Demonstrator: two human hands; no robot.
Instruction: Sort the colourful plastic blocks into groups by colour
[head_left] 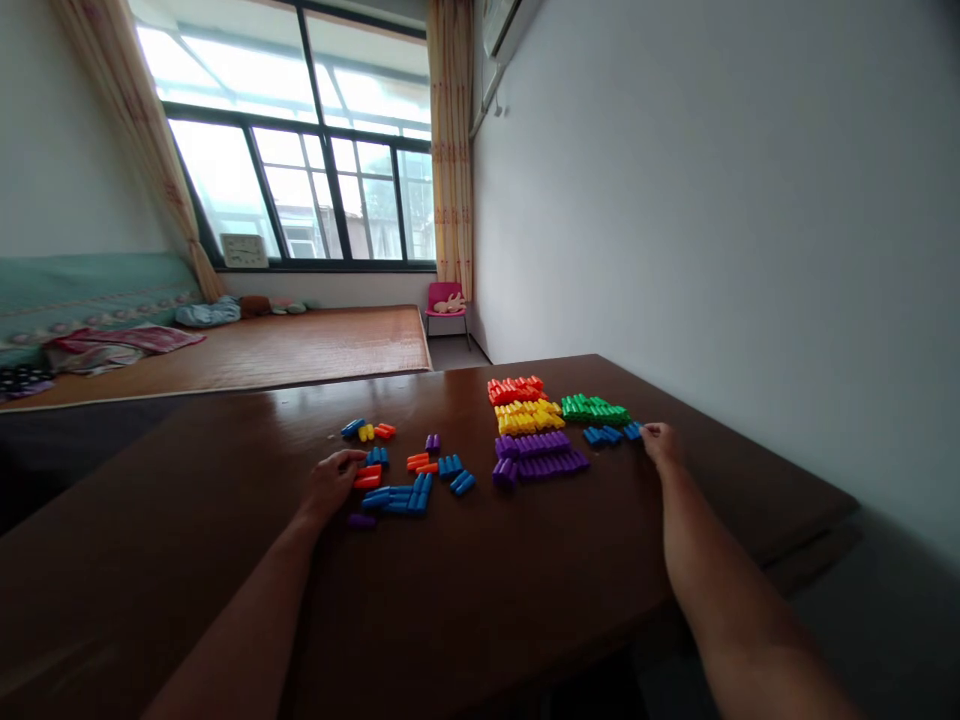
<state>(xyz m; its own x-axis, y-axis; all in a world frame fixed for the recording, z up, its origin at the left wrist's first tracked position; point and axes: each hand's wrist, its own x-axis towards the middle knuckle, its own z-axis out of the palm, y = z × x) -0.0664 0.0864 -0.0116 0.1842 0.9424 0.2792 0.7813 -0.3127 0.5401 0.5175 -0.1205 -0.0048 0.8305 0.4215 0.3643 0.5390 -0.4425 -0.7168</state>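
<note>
One blue block (634, 431) lies at the fingertips of my right hand (658, 440), toward the right side of a brown table (525, 580). My fingers are drawn close at its right end; whether they pinch or merely press it, I cannot tell. The piece is too small to show its long axis. Just left of it runs a short blue row (602, 436).

Across the table, my left hand (330, 485) reaches a red block (368, 478), whose long axis runs left to right, its left end toward me. Those fingers are bent, their grip unclear. Near it sit one blue cluster (397, 499), one yellow piece (366, 432) and two purple spots: a pair (433, 442) farther off and a single piece (361, 520) closer to me.

Four bigger groups fill the middle and right: red rows (516, 390) farthest, then yellow rows (529, 416), green rows (595, 410) beside them, and two purple rows (551, 464) nearest me.

Beyond are one bed (322, 340), one clock (244, 250) by the window, and one pink chair (440, 289) bearing a plush toy (450, 304).
</note>
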